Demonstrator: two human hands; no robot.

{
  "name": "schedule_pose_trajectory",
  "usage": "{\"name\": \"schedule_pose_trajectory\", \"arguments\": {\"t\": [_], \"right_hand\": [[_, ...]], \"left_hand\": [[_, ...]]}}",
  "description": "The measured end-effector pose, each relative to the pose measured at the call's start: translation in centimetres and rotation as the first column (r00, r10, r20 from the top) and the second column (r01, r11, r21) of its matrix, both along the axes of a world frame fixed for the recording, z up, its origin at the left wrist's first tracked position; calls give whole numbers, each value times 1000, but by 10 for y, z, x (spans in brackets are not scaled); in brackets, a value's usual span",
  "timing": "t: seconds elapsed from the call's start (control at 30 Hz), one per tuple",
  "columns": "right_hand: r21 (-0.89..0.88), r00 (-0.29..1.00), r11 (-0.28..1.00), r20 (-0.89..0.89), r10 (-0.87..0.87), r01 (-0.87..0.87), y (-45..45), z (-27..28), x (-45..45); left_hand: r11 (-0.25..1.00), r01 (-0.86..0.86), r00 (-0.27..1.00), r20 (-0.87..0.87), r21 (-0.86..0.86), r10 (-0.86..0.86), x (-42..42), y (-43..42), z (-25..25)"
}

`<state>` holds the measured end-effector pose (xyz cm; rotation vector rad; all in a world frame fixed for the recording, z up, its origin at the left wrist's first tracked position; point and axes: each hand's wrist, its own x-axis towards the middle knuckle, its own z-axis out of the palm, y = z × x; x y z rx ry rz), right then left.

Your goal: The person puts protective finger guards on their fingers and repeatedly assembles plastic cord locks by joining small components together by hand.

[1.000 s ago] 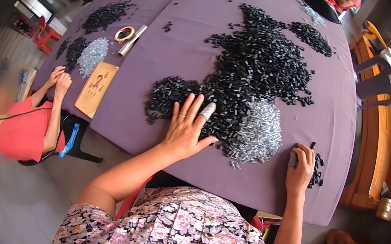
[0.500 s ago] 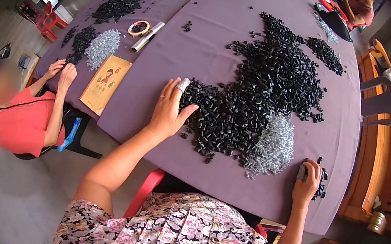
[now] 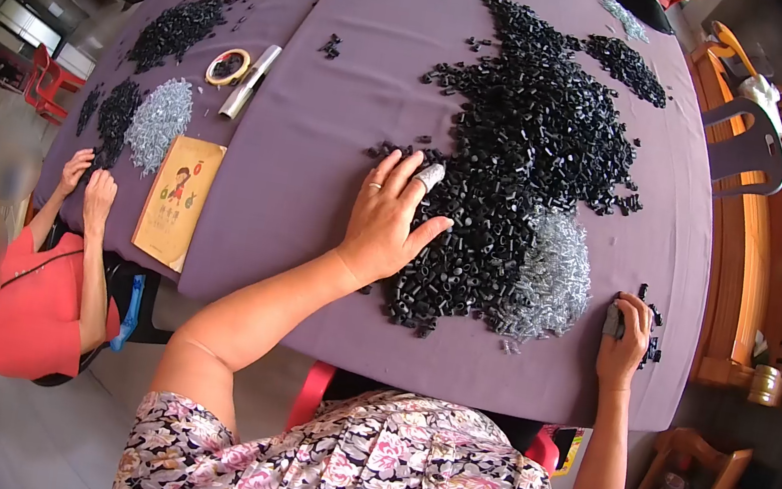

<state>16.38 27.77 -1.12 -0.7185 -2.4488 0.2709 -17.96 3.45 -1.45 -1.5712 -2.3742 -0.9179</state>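
My left hand [image 3: 387, 224] lies palm down on the left edge of a big heap of small black plastic caps [image 3: 540, 125]. Its fingers are spread, with grey wrapping on the index finger and a ring on another. A mound of small clear plastic pieces [image 3: 553, 279] adjoins the heap on the right. Near the table's right edge, my right hand [image 3: 622, 348] rests with curled fingers, and grey wrapping shows on its thumb. Whatever those fingers hold is hidden. Beside them sits a small group of black caps [image 3: 652, 352].
The purple-covered table [image 3: 316, 203] also bears a yellow booklet [image 3: 177, 202], a tape roll [image 3: 227, 67], a silvery roll [image 3: 250, 82] and further piles. A person in red [image 3: 43, 304] works at left; others sit farther back. A grey chair [image 3: 748, 156] stands right.
My left hand has moved rightward, farther onto the heap of black caps. My right hand stays by the small group at the right edge. The camera view has shifted slightly.
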Motion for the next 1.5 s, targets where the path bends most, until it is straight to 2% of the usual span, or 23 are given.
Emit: {"name": "schedule_pose_trajectory", "arguments": {"t": [0.23, 0.7, 0.77, 0.8, 0.93, 0.97, 1.1, 1.17, 1.27, 1.3, 1.37, 1.4, 1.5], "right_hand": [[26, 999, 999, -24, -36, 37, -2, 1, -2], [18, 999, 1000, -39, -13, 14, -5, 1, 3], [18, 999, 1000, -35, -9, 10, -3, -1, 4], [19, 999, 1000, -44, -1, 1, -2, -1, 3], [3, 1000, 1000, -27, -14, 14, -2, -3, 3], [2, 1000, 1000, -20, -16, 16, -2, -5, 4], [1, 1000, 1000, -7, -11, 11, 1, -7, 5], [-2, 1000, 1000, -6, -9, 9, 2, -5, 5], [-24, 1000, 1000, -3, -10, 10, 0, -3, 4], [-28, 1000, 1000, -6, -13, 13, 0, -3, 4], [-32, 1000, 999, -17, -12, 12, 1, -3, 3], [-34, 1000, 999, -23, -14, 13, 1, -2, 2], [-34, 999, 999, -36, -19, 18, 2, -4, 1]], "left_hand": [[1000, 10, 1000, -2, -4, -10, 6, 7, 3], [991, -51, 999, 13, 122, 50, 9, 5, -3], [969, -80, 996, 65, 233, 66, 6, 5, -4], [933, -115, 990, 116, 342, 80, 6, 6, -3], [873, -230, 927, 371, 431, 62, -17, 6, -6], [867, -304, 880, 465, 395, 96, -21, 4, -9], [843, -373, 823, 558, 388, 107, -41, 2, -15], [858, -399, 794, 590, 324, 146, -42, 5, -16], [890, -335, 787, 612, 310, 83, -27, 15, -7], [896, -275, 769, 639, 349, -14, -24, 20, -7], [923, -185, 745, 661, 339, -93, -17, 25, -2], [957, -148, 737, 673, 250, -63, -17, 24, 6], [908, -112, 850, 513, 403, -122, -38, 36, 4]]}}
